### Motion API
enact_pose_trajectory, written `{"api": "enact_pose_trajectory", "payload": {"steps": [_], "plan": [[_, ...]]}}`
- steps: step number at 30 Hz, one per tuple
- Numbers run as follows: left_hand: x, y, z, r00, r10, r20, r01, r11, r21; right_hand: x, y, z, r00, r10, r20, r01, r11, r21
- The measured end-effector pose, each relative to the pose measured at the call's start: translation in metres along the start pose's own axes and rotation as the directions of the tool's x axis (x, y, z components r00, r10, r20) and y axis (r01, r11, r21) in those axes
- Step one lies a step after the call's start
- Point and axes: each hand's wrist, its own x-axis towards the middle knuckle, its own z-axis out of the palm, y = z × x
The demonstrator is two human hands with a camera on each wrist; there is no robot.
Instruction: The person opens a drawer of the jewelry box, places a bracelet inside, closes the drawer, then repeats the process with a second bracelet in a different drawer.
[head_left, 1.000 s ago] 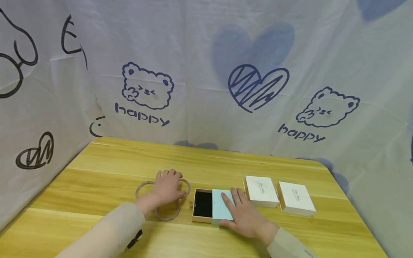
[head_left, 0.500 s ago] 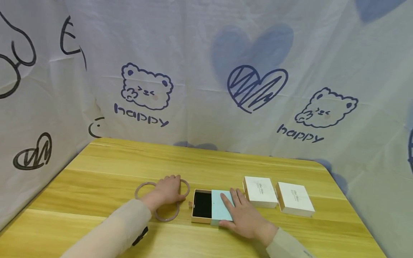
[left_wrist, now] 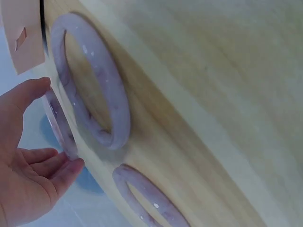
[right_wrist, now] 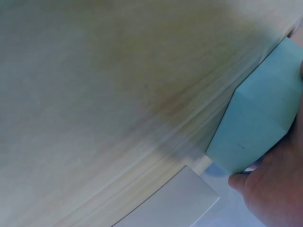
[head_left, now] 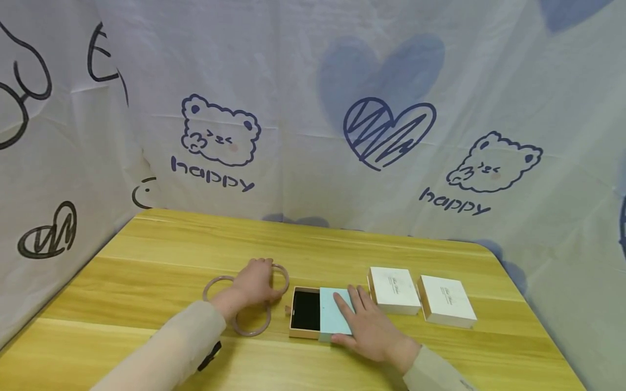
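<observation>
My left hand (head_left: 251, 283) pinches a pale purple bangle (left_wrist: 60, 120) between thumb and fingertips, its far side tilted up in the head view. Two matching bangles lie flat on the table: one (head_left: 207, 286) to the left, partly behind the hand, and another (head_left: 252, 333) nearer to me. Just right of them is a light blue box sleeve (head_left: 331, 312) with its drawer (head_left: 305, 334) pulled out to the left, showing a black lining. My right hand (head_left: 369, 328) rests on the sleeve with fingers spread over its top and the thumb along the near edge.
Two white boxes with small print stand right of the blue sleeve, one (head_left: 395, 290) close to my right fingertips and one (head_left: 448, 302) farther right. A small tab (head_left: 288, 310) sticks out of the drawer's left end. The wooden table (head_left: 195, 233) meets a printed cloth (head_left: 303, 179) behind.
My left hand has lowered onto the right-hand bangle, closed its fingers on it and raised it slightly at a tilt. The right hand stays on the blue sleeve.
</observation>
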Motion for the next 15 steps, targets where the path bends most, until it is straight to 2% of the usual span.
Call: {"api": "enact_pose_trajectory", "payload": {"steps": [8, 15], "plan": [[-0.0012, -0.0006, -0.0075, 0.999, 0.034, -0.003, -0.034, 0.996, -0.077, -0.0001, -0.0013, -0.0008, 1.0, -0.008, -0.009, 0.008, 1.0, -0.008], [-0.0083, 0.0039, -0.0099, 0.992, 0.128, 0.009, -0.126, 0.981, -0.145, -0.0013, -0.0019, -0.0003, 1.0, -0.011, -0.017, 0.011, 1.0, -0.01]]}}
